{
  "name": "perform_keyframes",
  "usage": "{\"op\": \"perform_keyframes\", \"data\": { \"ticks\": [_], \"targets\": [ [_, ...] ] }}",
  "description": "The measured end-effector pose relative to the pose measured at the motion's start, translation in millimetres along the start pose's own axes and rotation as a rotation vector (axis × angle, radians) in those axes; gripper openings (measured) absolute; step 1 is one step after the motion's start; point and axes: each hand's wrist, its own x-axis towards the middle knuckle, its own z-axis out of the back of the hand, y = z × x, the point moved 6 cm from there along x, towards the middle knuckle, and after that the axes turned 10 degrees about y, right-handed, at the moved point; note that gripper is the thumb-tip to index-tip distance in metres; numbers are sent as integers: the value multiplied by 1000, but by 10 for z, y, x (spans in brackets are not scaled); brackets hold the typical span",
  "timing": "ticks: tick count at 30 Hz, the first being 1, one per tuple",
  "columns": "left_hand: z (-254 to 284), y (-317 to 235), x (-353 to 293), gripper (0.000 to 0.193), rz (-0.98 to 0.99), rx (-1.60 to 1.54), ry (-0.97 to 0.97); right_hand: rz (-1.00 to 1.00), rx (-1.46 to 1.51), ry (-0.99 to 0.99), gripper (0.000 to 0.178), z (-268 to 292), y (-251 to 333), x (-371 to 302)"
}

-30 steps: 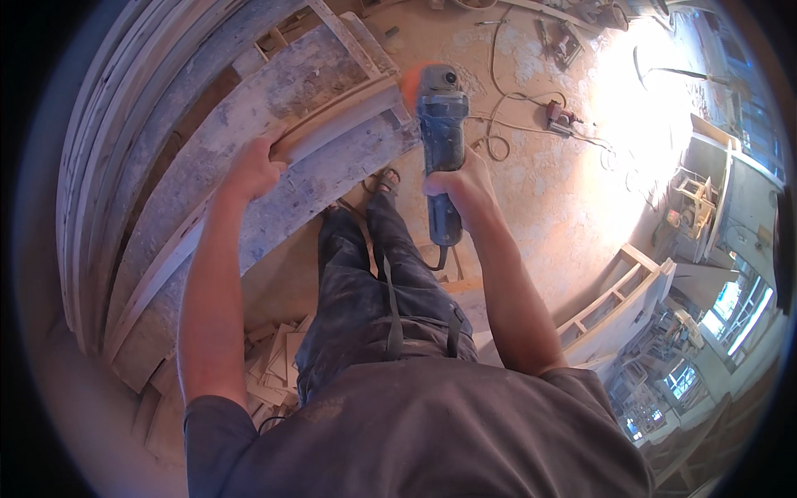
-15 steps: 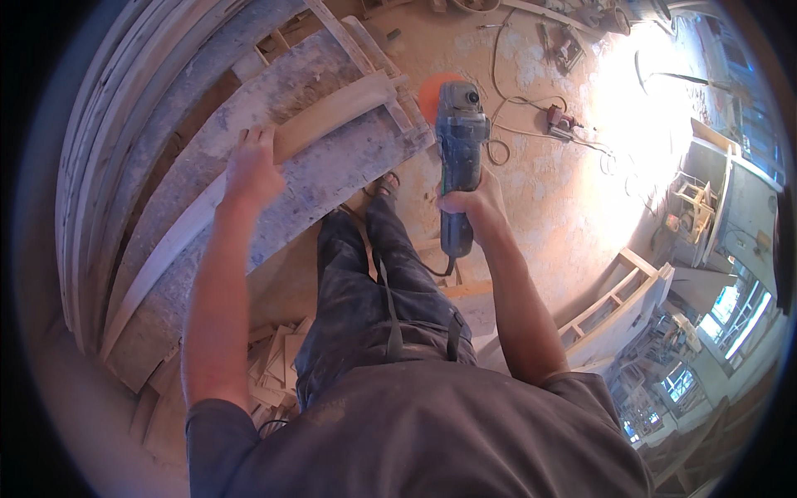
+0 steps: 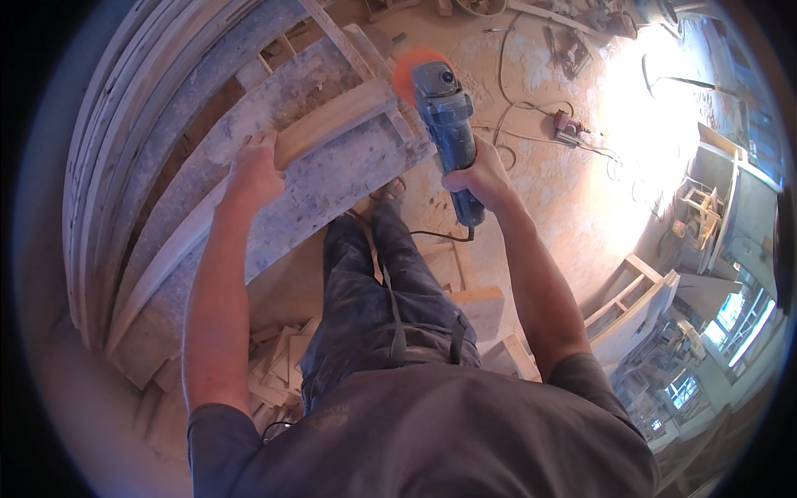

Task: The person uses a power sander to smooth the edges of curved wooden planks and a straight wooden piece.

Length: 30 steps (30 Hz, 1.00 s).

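While the right hand (image 3: pixel 480 174) stays wrapped around a blue angle grinder (image 3: pixel 448 124), its orange disc (image 3: pixel 413 66) meets the far right end of a pale wooden board (image 3: pixel 332 123). At the board's near left end, the left hand (image 3: pixel 253 170) clamps down. Dusty grey planks (image 3: pixel 315 195) lie beneath; a power cable (image 3: pixel 531 133) crosses the sawdust floor (image 3: pixel 581 207) to the right.

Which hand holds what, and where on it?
Right hand grips the blue angle grinder by the rear of its body, orange disc end away from the person. Left hand holds the near end of the wooden strip lying on the workbench.
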Motion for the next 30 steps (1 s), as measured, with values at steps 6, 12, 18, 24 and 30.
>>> {"op": "perform_keyframes", "data": {
  "ticks": [6, 12, 18, 24, 30],
  "targets": [
    [-53, -34, 13, 77, 32, 10, -1, 16, -72, 67, 49, 54, 57, 109],
    [-128, -21, -47, 74, 22, 36, -80, 29, 9, 1, 51, 228, 111, 130],
    [-343, 399, -405, 78, 33, -43, -298, -24, 410, -136, 41, 153, -584, -644],
    [-841, 2452, -1512, 73, 531, -191, -609, -57, 813, -402, 41, -628, -1293, -1979],
    [-942, 4525, -2499, 70, 902, -336, -470, 148, 1167, -715, 40, -2052, -885, -2503]
  ]
}}
